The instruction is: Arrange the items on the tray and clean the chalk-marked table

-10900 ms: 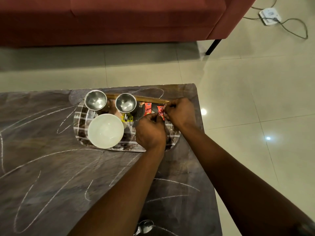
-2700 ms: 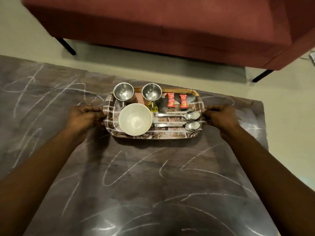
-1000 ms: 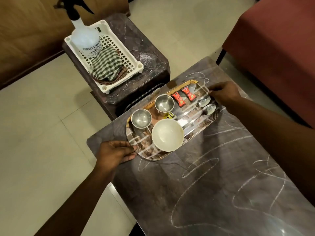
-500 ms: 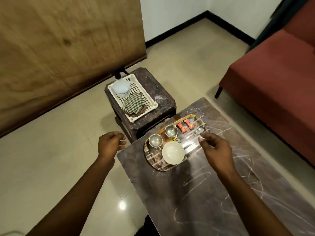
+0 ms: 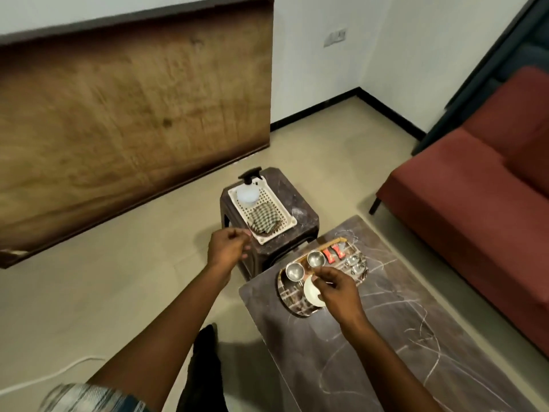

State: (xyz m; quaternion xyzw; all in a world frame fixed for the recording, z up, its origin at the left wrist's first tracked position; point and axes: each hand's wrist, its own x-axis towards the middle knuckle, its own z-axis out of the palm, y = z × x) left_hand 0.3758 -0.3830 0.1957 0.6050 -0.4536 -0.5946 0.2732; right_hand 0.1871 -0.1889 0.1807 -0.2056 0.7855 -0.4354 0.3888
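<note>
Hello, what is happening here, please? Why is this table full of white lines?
A person is tidying a chalk-marked table. The tray at its corner holds two steel cups, a white bowl, two red sachets and spoons. The left hand reaches toward a white basket on a side stool, which holds a spray bottle and a checked cloth. The right hand hovers over the tray. The chalk is not wiped yet.
</note>
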